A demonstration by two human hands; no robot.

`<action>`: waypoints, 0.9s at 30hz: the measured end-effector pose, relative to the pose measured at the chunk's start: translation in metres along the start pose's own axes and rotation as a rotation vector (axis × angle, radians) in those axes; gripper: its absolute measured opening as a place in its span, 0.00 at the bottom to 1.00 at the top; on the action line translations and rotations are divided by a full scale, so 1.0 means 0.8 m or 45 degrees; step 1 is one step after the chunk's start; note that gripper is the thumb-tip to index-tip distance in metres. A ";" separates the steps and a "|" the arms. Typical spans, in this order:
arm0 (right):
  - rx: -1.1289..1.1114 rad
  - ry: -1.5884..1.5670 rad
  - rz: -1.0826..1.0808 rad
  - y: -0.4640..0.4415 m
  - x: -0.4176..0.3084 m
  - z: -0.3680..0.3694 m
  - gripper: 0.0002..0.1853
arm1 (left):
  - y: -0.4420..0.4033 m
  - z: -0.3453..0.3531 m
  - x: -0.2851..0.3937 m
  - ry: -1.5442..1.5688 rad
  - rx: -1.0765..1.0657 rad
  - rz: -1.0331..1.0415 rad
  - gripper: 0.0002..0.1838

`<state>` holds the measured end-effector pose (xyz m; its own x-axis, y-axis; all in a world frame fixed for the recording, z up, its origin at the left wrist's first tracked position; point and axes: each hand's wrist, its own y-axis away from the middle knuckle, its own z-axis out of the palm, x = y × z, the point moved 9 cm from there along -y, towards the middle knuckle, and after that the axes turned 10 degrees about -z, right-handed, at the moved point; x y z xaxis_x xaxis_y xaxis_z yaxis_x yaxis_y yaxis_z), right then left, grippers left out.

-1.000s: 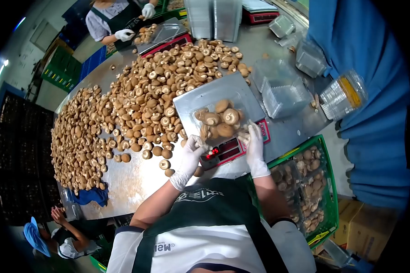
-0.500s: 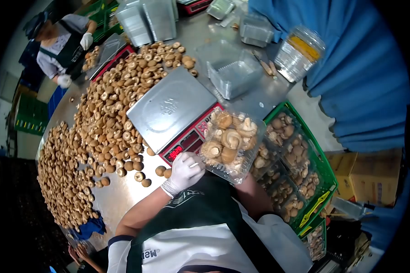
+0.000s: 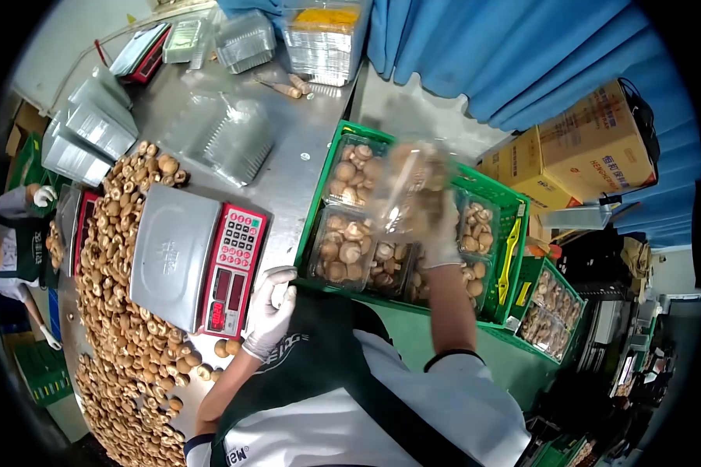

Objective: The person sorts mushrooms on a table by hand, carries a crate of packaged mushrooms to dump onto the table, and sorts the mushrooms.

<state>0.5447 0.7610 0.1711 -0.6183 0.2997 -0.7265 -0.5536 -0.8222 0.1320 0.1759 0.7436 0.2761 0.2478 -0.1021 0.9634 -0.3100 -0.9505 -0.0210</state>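
the right hand (image 3: 444,237), blurred, has its fingers clamped on a clear box of mushrooms (image 3: 413,194), held over the green crate (image 3: 491,185). several filled boxes (image 3: 343,249) already sit inside the crate; much is left, a big loose heap (image 3: 121,303) on the surface (image 3: 292,140) lying left of the crate, beyond the scale (image 3: 175,257). unfilled trays (image 3: 237,144) lie left of the crate too. just left of it, the left hand (image 3: 271,315) has curled fingers; whether they hold anything i cannot tell.

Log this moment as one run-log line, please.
right hand: holds pack, blurred, over crate | left hand: fingers curled, near scale | crate: other packs inside | mushrooms: heaped beside scale
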 end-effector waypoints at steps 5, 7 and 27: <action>0.176 0.537 -0.269 -0.031 -0.160 -0.138 0.31 | 0.014 -0.046 -0.070 0.224 0.251 -0.240 0.10; 0.152 0.765 -0.148 -0.049 -0.143 -0.209 0.33 | 0.032 -0.064 -0.107 0.247 0.303 -0.363 0.10; -1.948 1.557 -1.162 -0.059 0.208 0.456 0.07 | 0.217 -0.163 -0.091 0.074 0.968 -0.533 0.12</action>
<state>0.2644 1.0263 0.2895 0.4035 0.8663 -0.2945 0.7365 -0.4985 -0.4572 -0.0161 0.6246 0.2369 0.1506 0.2952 0.9435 0.4986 -0.8468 0.1854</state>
